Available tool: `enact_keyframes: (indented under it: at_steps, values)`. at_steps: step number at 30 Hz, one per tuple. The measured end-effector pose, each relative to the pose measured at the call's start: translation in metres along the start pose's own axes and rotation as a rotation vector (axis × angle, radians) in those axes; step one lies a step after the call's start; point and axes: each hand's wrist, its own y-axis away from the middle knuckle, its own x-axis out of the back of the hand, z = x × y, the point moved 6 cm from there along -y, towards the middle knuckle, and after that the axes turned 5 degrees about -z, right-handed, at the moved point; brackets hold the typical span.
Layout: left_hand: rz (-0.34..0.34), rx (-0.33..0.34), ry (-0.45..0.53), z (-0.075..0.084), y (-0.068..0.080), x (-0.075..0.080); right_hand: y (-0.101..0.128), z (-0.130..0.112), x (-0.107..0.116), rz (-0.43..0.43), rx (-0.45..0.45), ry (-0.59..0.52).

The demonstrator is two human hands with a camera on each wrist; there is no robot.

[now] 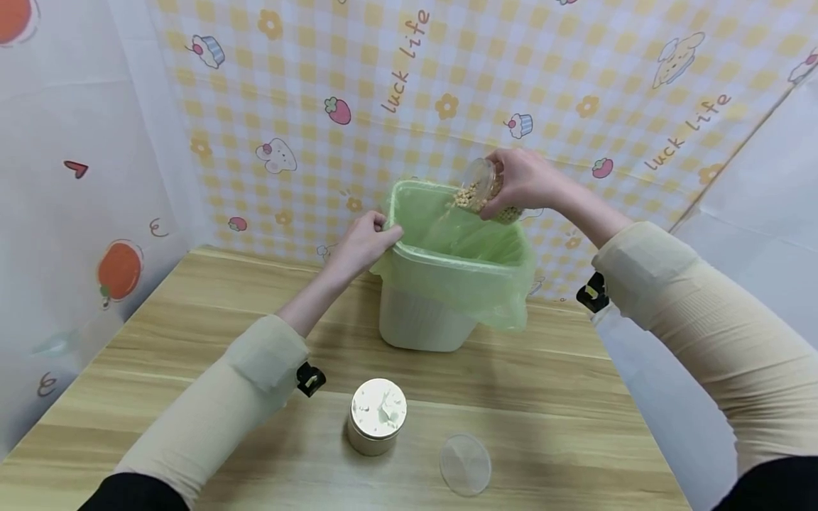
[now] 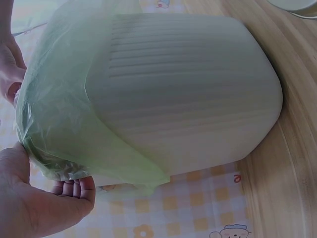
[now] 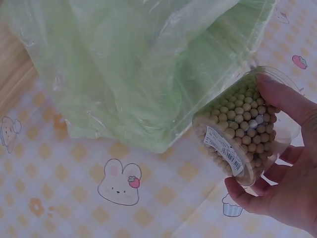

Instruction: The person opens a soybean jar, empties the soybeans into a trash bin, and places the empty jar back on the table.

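A white trash bin (image 1: 422,316) stands at the back of the table, lined with a green plastic bag (image 1: 486,284) folded over its rim. My left hand (image 1: 369,240) grips the bag-covered rim at the left corner, fingers curled outside and thumb on top. In my right hand (image 1: 527,181) is a clear plastic jar (image 3: 240,131), held tilted over the bin's right side, mouth toward the left. Small round beige balls (image 1: 469,197) spill from its mouth into the bin. A label shows on the jar's base in the right wrist view. The bin's floor is hidden.
Nearer on the wooden table (image 1: 543,419) stands a round container with a shiny lid (image 1: 379,408). To its right lies a clear round disc, like a lid (image 1: 465,465). A patterned cloth (image 1: 307,71) hangs right behind the bin.
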Motion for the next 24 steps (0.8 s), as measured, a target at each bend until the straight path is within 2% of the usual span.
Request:
enact_keyframes:
  at_steps: [8,24]
  values:
    - [-0.007,0.002,0.002,0.0008,-0.0001,-0.0003,0.0028,-0.0016,0.0025,-0.020,-0.004,0.016]
    - [-0.009,0.011,0.010,-0.0022,-0.0022,-0.0004,0.0016,-0.0047,0.0021,0.017,0.018,0.083]
